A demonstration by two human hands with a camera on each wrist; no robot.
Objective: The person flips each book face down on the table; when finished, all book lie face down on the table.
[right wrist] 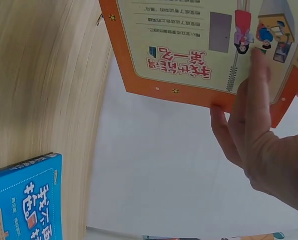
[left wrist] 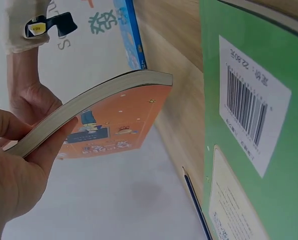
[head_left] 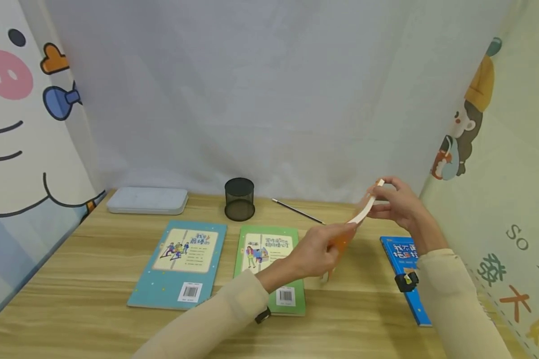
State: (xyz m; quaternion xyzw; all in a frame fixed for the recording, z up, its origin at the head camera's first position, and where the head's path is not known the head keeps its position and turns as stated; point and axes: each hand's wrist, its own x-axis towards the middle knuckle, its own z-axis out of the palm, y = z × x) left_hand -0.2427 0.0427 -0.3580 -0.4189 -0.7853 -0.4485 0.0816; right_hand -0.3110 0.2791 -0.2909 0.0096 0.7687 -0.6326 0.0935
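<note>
An orange book (head_left: 341,243) is held up tilted above the table between both hands, its pale page edges showing. My left hand (head_left: 321,249) grips one end, with the thumb on one cover and fingers on the other in the left wrist view. At the far upper end, my right hand (head_left: 397,204) pinches the book, its fingers lying against the cover in the right wrist view. Beneath the left forearm lies a green book (head_left: 269,237), partly hidden. A blue book (head_left: 397,247) lies below the right hand, partly covered by the sleeve.
A teal book (head_left: 161,291) lies left of the green one. Along the back stand a pale pencil case (head_left: 147,200) and a black mesh pen holder (head_left: 239,199). A dark pencil (head_left: 298,211) lies on the wooden table (head_left: 81,279). Cloth walls (head_left: 251,99) close the back and sides.
</note>
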